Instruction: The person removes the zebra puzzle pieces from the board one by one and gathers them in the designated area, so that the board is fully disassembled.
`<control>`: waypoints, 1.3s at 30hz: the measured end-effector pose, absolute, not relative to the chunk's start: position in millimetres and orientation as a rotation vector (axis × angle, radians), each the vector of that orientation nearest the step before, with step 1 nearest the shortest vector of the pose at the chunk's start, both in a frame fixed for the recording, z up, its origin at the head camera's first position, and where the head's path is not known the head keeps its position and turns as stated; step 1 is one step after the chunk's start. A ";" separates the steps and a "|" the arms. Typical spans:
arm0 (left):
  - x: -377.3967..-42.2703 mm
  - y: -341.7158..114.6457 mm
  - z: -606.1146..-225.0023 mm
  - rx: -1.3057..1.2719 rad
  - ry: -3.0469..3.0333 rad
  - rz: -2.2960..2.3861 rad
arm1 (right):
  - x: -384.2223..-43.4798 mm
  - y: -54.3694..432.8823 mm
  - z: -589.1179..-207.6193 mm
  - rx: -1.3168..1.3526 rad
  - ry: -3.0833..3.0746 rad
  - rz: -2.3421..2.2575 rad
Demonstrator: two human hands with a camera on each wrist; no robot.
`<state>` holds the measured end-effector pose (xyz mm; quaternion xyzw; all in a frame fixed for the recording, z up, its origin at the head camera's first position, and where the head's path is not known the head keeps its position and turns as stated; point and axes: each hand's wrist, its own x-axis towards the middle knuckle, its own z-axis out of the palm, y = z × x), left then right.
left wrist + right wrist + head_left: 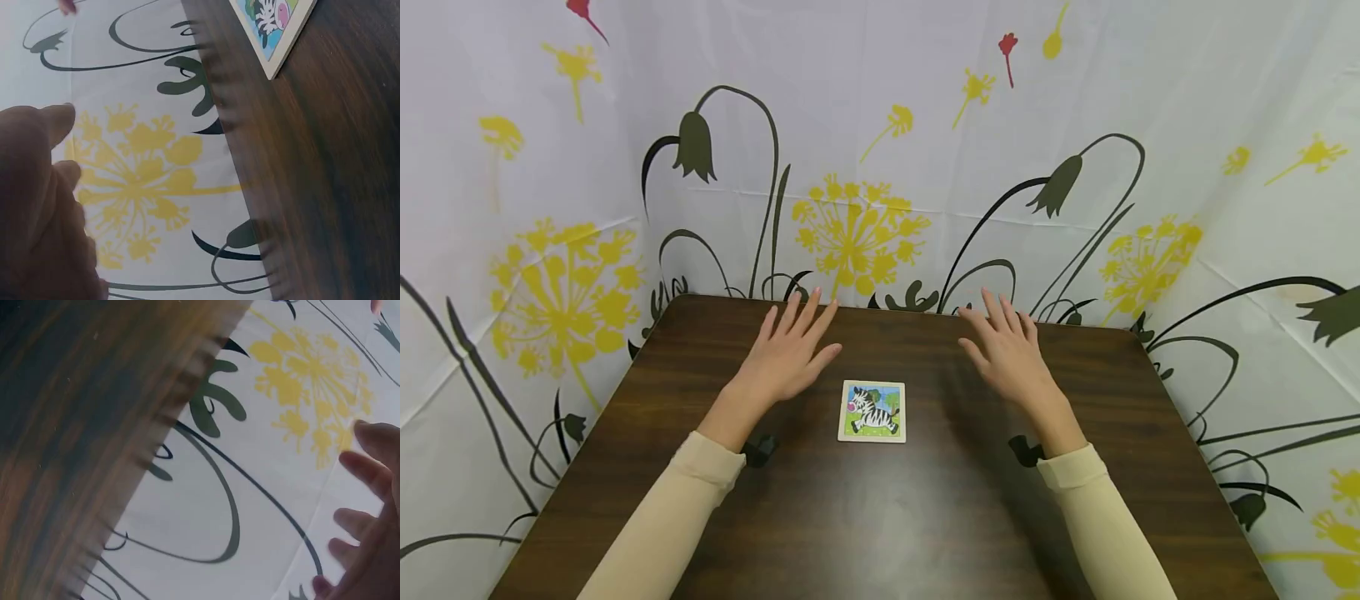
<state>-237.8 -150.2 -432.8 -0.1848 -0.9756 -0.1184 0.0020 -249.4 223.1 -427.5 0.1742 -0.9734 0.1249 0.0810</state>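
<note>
A square zebra puzzle (872, 412) in a pale wooden frame lies flat on the dark table, between the two hands. My left hand (786, 354) is held above the table to the puzzle's left, fingers spread and holding nothing. My right hand (1006, 350) hovers to the puzzle's right, its fingers also extended with nothing in them. In the left wrist view one corner of the puzzle (275, 56) shows at the top, apart from the left hand (44, 206). The right wrist view has the right hand (369, 506) at its edge and no puzzle.
The dark brown wooden table (880, 533) reaches back to a white curtain (880, 92) printed with yellow and dark green flowers. The curtain also hangs along both sides. A small black wrist camera (762, 450) sits under the left wrist, and another black camera (1026, 451) under the right.
</note>
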 end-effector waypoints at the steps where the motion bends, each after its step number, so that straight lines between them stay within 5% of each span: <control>1: -234.4 -149.6 -433.5 -0.591 -3.072 -0.389 | -250.3 221.3 -428.4 0.555 -2.878 0.370; 16: -166.4 -138.7 -481.5 -0.760 -3.337 -0.690 | -256.5 128.7 -462.9 1.260 -2.787 -0.353; 26: -162.8 -128.1 -493.8 -0.844 -3.345 -0.576 | -265.9 91.8 -487.5 1.473 -2.730 -0.651; 39: -162.3 -125.5 -488.6 -0.877 -3.323 -0.449 | -277.0 73.1 -473.6 1.583 -2.516 -0.979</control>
